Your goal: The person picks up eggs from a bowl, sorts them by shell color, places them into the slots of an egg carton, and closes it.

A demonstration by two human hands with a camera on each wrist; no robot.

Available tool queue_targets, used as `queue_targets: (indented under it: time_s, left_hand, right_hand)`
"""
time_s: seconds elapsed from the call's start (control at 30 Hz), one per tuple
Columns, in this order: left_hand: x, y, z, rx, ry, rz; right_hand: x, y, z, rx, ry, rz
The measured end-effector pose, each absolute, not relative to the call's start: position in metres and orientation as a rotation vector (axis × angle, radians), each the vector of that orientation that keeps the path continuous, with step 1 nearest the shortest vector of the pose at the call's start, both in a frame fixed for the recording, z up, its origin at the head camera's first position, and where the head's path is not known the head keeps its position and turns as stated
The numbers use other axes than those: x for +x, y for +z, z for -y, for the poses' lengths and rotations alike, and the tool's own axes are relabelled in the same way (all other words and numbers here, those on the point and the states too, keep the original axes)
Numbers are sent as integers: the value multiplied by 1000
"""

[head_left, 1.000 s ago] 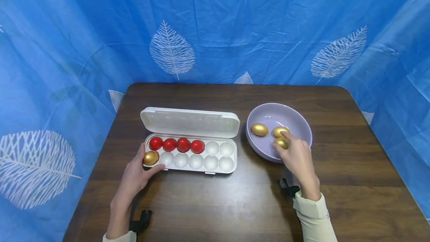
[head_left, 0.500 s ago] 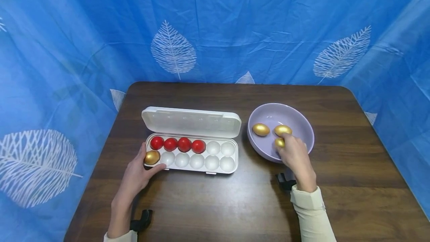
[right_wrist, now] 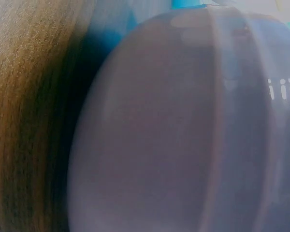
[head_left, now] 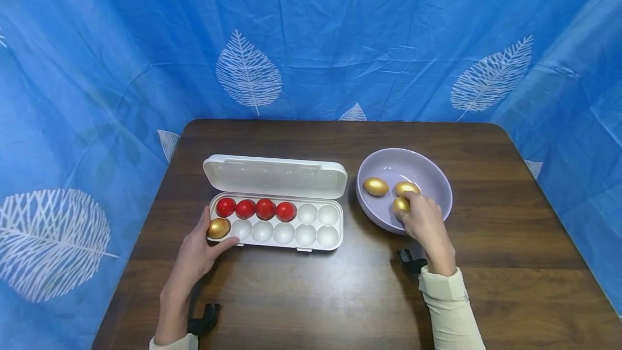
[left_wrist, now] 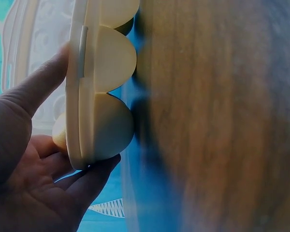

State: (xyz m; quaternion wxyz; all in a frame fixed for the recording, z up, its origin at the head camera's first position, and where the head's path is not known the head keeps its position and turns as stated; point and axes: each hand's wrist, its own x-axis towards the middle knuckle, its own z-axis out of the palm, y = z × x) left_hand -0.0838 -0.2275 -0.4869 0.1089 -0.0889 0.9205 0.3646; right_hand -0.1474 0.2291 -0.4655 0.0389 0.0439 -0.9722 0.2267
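Observation:
A white egg box (head_left: 340, 228) lies with its lid up on the table. Four red eggs would exceed the count, so several red eggs (head_left: 265, 209) fill part of its back row, and one golden egg (head_left: 218, 228) sits at the front row's left end. My left hand (head_left: 196, 250) grips that end of the box, thumb on the front rim; the left wrist view shows fingers (left_wrist: 99, 179) under the end cup. Inside the lilac bowl (head_left: 437, 177) my right hand (head_left: 427, 226) pinches a golden egg (head_left: 400, 205). Two more golden eggs (head_left: 376, 186) lie there.
A dark wooden table (head_left: 301, 296) carries the box and the bowl, with the bowl to the right of the box. A blue curtain (head_left: 311, 58) with white leaf prints hangs behind and at both sides. The right wrist view is mostly the bowl's outer wall (right_wrist: 150, 135).
My right hand has shifted slightly left and forward in the bowl, with its fingers closing on the nearest golden egg, which has moved a little left. My left hand stays put.

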Motion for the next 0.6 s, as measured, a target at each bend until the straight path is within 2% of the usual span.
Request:
queue_targets:
  time_s: [0.23,0.6]
  left_hand:
    - [-84,-486,228,-247,1077,-2714]
    - [-84,-488,228,-240,1092,-2708]
  right_hand:
    - [-146,-470,-230,123,733,2912]
    - [-139,-487,-231,150,907,2430]
